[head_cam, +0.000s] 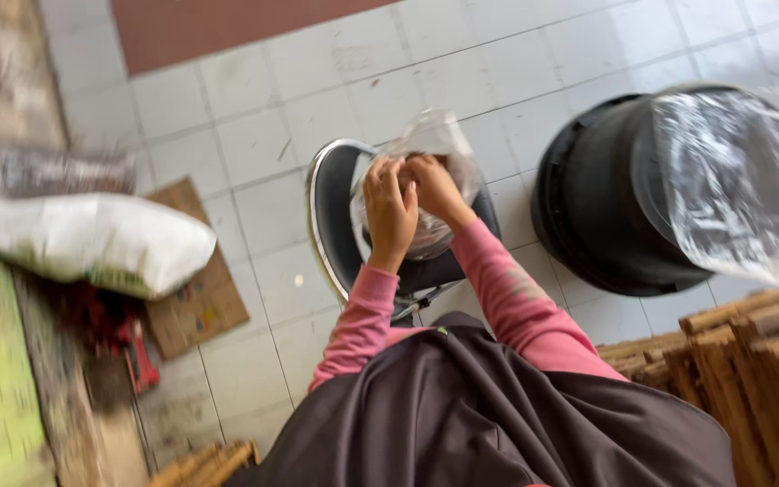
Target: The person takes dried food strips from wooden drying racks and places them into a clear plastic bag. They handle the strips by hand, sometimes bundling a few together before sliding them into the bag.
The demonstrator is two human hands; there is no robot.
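Pinching the top of a clear plastic bag (430, 203), the fingers of both hands are curled in and bunched together at the bag's mouth. The left hand (390, 209) is closed on the plastic from the left, knuckles up; the right hand (435, 185) is closed on it from the right, touching the left. Something brownish is seen inside the bag, too blurred to identify. The bag is rested on a dark chair seat (340, 225) with a metal rim, at scene centre. Pink sleeves (516, 302) are seen running back to the near edge, above a dark grey garment (498, 415).

Right of the chair, a black bucket (606, 198) is stood on the white tiled floor (254, 135), covered on its right by a clear plastic sheet (732, 180). Brown wooden sticks (750, 352) are piled near right. At left, a white sack (92, 239) is laid over a flat cardboard piece (200, 302), with a red object (137, 356) just near it.
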